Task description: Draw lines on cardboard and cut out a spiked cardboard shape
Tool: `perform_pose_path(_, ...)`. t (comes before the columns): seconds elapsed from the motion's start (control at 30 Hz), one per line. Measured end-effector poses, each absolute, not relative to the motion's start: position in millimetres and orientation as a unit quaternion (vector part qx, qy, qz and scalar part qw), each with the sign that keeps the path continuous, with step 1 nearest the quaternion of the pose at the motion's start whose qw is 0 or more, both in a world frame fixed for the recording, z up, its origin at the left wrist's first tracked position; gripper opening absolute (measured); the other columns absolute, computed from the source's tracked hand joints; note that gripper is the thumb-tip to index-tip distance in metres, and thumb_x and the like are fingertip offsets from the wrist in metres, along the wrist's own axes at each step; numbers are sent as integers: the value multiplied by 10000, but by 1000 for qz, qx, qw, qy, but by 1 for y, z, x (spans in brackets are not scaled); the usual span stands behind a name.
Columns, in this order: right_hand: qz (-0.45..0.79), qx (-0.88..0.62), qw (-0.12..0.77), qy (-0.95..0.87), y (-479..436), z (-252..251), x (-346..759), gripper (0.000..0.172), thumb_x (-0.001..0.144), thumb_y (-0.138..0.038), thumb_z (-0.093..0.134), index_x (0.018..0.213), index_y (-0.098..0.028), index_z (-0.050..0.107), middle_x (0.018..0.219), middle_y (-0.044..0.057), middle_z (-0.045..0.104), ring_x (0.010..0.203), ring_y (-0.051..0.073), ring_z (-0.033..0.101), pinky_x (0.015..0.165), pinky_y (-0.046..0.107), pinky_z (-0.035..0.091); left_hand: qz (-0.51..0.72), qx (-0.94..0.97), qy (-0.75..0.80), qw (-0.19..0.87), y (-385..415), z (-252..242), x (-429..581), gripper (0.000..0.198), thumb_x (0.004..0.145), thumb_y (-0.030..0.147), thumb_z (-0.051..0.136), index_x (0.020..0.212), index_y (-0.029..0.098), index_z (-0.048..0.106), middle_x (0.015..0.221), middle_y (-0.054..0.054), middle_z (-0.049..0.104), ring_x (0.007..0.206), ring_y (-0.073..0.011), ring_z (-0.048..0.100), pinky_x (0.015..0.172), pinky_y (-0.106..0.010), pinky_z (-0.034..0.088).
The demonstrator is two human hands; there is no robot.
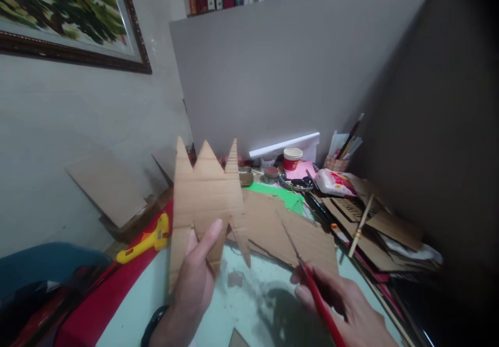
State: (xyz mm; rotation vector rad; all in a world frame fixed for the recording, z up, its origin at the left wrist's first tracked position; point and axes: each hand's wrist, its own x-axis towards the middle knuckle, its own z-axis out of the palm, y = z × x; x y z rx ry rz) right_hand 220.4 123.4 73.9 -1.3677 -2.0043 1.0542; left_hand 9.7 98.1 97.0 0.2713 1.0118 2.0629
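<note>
My left hand point(194, 279) holds up a cut piece of brown cardboard point(205, 196) with three pointed peaks along its top; the thumb presses on its front face. My right hand point(343, 300), at the lower right, is closed round red-handled scissors point(312, 284) whose thin blades point up and left toward the cardboard without touching it. Both hands hover over a pale green table top point(249, 305).
More cardboard sheets point(288, 232) and green paper point(284, 196) lie behind the hands. A yellow glue gun point(146, 240) rests on a red edge at left. A paper cup point(292, 158), a holder of pens point(339, 159), a wooden stick point(360, 225) and cardboard scraps crowd the right.
</note>
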Motion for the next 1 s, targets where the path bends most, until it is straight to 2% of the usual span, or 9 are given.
perform_pose_path(0.17,269,-536,201,-774,141,68,219,298,927,-506,466,865,-238,581,737,48,725,678,260,684,629,334,469,790,67,443,418,99,100,7,526,846,78,697,1344,229,618,1128,-90,793,1036,-264,764,881,-380,645)
perform_pose_path(0.3,192,-529,184,-806,145,53,215,241,948,-419,423,915,-231,570,820,92,752,757,292,726,660,353,469,775,67,469,419,101,97,4,447,859,141,730,1291,212,637,1122,-100,791,1043,-235,762,797,-288,651)
perform_pose_path(0.5,164,-538,205,-801,153,47,216,292,981,-421,391,955,-199,578,874,136,761,791,302,736,686,361,471,768,106,461,432,102,96,6,329,870,112,718,1181,210,677,1069,-62,800,943,-193,782,845,-305,643)
perform_pose_path(0.7,133,-550,178,-805,151,45,221,234,993,-340,416,943,-182,581,910,154,745,815,292,717,688,347,473,780,81,470,406,83,117,4,181,886,113,685,1033,213,720,945,-2,796,806,-133,772,831,-231,626)
perform_pose_path(0.8,104,-548,160,-815,148,44,223,228,1006,-313,430,958,-165,597,950,166,732,874,301,705,742,367,487,792,60,487,363,66,131,-5,158,889,105,651,934,238,725,920,32,782,823,-106,754,778,-157,603)
perform_pose_path(0.93,59,-552,134,-821,150,46,226,200,1000,-247,488,960,-113,631,959,189,722,886,293,708,775,385,523,801,43,529,276,41,132,-31,202,825,76,623,833,263,699,1039,65,745,944,-81,707,707,-70,546)
perform_pose_path(1.0,35,-552,123,-824,155,50,227,176,998,-247,544,990,-104,647,973,154,724,890,261,713,786,382,547,796,80,547,245,29,119,-48,300,719,25,639,858,274,730,1160,83,707,1134,-101,642,888,-82,511)
